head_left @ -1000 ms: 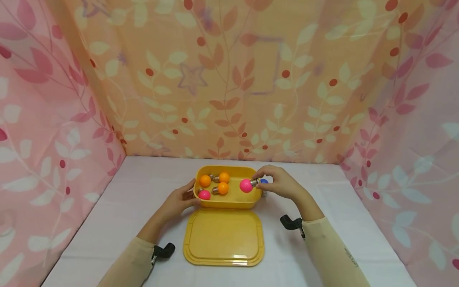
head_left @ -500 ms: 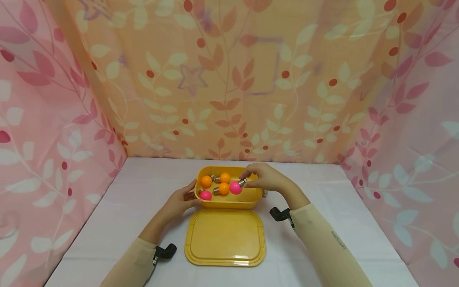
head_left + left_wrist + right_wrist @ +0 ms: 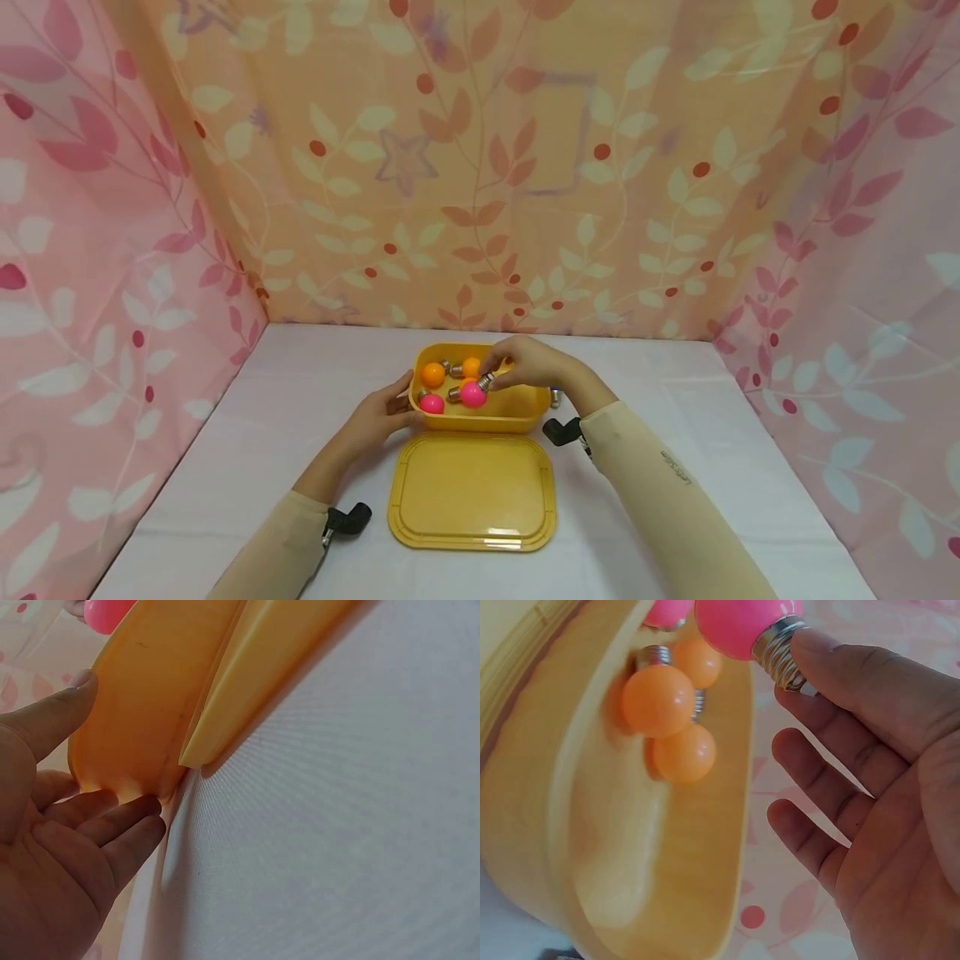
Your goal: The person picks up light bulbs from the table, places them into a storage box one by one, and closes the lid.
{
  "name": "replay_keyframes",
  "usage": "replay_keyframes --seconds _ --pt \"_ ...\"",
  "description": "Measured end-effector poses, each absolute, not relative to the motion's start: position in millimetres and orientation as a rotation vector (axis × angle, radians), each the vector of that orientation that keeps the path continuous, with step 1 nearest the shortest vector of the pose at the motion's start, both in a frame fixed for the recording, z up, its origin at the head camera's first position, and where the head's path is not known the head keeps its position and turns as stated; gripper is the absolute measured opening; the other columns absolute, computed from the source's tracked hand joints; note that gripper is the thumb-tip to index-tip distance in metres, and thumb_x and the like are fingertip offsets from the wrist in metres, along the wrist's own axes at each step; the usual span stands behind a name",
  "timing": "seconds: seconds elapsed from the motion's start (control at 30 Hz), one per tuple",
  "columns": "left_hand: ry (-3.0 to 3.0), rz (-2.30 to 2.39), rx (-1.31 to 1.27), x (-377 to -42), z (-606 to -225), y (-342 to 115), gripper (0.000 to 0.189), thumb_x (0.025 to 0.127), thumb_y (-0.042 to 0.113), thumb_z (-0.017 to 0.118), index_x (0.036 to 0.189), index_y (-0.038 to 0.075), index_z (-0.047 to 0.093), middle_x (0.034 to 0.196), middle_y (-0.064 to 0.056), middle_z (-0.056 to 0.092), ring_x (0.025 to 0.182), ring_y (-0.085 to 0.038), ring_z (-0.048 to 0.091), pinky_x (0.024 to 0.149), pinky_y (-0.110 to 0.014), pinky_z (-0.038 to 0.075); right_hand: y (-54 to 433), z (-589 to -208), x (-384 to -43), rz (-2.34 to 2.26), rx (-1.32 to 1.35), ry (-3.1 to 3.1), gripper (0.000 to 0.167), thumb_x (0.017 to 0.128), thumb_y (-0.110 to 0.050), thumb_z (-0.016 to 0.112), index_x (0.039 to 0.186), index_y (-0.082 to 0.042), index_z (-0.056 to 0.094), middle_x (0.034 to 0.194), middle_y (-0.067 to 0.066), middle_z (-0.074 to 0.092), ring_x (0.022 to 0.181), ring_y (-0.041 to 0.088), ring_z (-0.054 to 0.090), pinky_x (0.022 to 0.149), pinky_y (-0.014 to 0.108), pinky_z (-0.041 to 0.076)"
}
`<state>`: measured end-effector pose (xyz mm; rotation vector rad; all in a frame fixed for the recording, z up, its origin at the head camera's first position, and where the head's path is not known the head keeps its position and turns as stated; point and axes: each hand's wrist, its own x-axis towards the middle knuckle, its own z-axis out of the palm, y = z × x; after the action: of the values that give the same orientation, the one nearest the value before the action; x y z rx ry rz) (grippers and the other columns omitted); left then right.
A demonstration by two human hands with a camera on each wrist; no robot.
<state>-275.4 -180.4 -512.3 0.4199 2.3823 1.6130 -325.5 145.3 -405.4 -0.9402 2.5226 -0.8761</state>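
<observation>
Between thumb and index finger, my right hand (image 3: 531, 363) pinches a pink light bulb (image 3: 473, 394) by its metal screw base. The round pink end points down over the yellow plastic box (image 3: 480, 424). Inside the box lie several orange bulbs (image 3: 658, 701) and another pink bulb (image 3: 432, 404) near the left front corner. One orange bulb is partly covered by the held bulb in the head view. My left hand (image 3: 377, 419) holds the box's left end, thumb at the front corner and fingers against the outer wall (image 3: 142, 697).
The yellow lid (image 3: 472, 492) lies flat on the white cloth just in front of the box. At the box's right side a blue bulb (image 3: 556, 397) with a metal base is partly hidden. A patterned curtain (image 3: 480, 167) stands behind and at both sides.
My right hand has carried the pink bulb leftward, from the box's right end to above the orange bulbs. The left hand keeps its place on the box.
</observation>
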Motion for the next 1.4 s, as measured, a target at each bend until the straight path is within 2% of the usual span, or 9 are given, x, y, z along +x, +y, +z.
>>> replay_keyframes --seconds 0.23,0.37,0.57,0.7,0.87,1.17,1.4 --pt "2.384 1.613 0.413 -277 -512 -181 0.094 0.088 0.037 0.081 0.164 0.023 0.027 0.167 -0.008 0.032 0.14 -0.028 0.053 0.107 -0.035 0.05 135 -414 -332 -0.822 -0.923 2.496 0.017 0.088 -0.02 0.083 0.104 -0.024 0.079 0.101 -0.01 0.072 0.104 0.024 0.063 0.096 0.035 0.053" --pt "2.378 1.626 0.429 -277 -513 -181 0.093 0.088 0.036 0.081 0.163 0.022 0.028 0.166 -0.009 0.033 0.139 -0.028 0.053 0.107 -0.035 0.05 130 -419 -334 -0.805 -0.885 2.466 0.016 0.088 -0.022 0.083 0.103 -0.025 0.079 0.1 -0.009 0.071 0.099 0.019 0.06 0.093 0.034 0.053" --pt "2.357 1.643 0.475 -279 -512 -182 0.093 0.09 0.032 0.08 0.164 0.017 0.025 0.165 -0.015 0.034 0.14 -0.032 0.051 0.106 -0.033 0.051 125 -426 -340 -0.776 -0.891 2.454 0.015 0.088 -0.025 0.082 0.103 -0.027 0.078 0.1 -0.008 0.07 0.098 0.019 0.059 0.091 0.035 0.052" --pt "2.339 1.656 0.47 -280 -511 -181 0.094 0.089 0.032 0.08 0.164 0.018 0.025 0.166 -0.012 0.033 0.142 -0.03 0.05 0.107 -0.033 0.05 122 -431 -343 -0.739 -0.92 2.473 0.014 0.088 -0.026 0.083 0.101 -0.029 0.078 0.097 -0.01 0.07 0.095 0.017 0.06 0.089 0.033 0.052" --pt "2.389 1.605 0.429 -279 -512 -181 0.095 0.087 0.037 0.081 0.164 0.023 0.027 0.166 -0.008 0.034 0.141 -0.027 0.052 0.108 -0.035 0.049 119 -439 -342 -0.743 -0.961 2.457 0.014 0.088 -0.024 0.083 0.101 -0.025 0.078 0.094 -0.01 0.07 0.09 0.015 0.061 0.083 0.03 0.054" --pt "2.414 1.597 0.414 -275 -513 -180 0.093 0.088 0.036 0.081 0.164 0.025 0.028 0.165 -0.01 0.036 0.14 -0.029 0.053 0.109 -0.039 0.048 116 -445 -335 -0.709 -0.917 2.477 0.012 0.087 -0.019 0.084 0.097 -0.022 0.077 0.089 -0.007 0.068 0.084 0.015 0.058 0.077 0.029 0.053" --pt "2.415 1.595 0.413 -275 -513 -179 0.093 0.088 0.034 0.081 0.164 0.026 0.028 0.164 -0.01 0.037 0.14 -0.029 0.053 0.11 -0.039 0.048 117 -448 -334 -0.675 -0.932 2.487 0.012 0.088 -0.018 0.083 0.097 -0.022 0.077 0.089 -0.01 0.069 0.085 0.013 0.06 0.082 0.027 0.054"
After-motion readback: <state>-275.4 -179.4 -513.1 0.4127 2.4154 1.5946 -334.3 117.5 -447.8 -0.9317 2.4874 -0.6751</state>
